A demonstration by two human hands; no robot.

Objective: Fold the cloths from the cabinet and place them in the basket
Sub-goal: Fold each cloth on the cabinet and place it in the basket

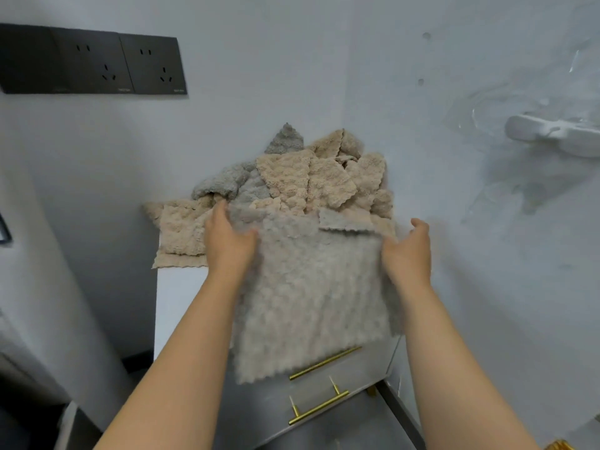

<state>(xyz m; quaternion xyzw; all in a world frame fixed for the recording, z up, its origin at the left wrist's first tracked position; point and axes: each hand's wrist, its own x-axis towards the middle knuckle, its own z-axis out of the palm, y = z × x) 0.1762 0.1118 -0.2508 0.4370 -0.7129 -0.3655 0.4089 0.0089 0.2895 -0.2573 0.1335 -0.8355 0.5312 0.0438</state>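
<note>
A fluffy beige cloth (311,297) hangs spread out and blurred in front of the white cabinet (177,300). My left hand (227,238) grips its upper left edge. My right hand (407,251) grips its upper right edge. Behind it, a heap of beige and grey cloths (292,180) lies piled on the cabinet top in the wall corner. One beige cloth (178,235) droops over the cabinet's left front edge. No basket shows in the view.
Brass drawer handles (319,409) stick out of the grey drawer fronts below the cloth. Black wall sockets (94,63) sit at the upper left. A white holder (555,134) is fixed to the right wall. Walls close in behind and to the right.
</note>
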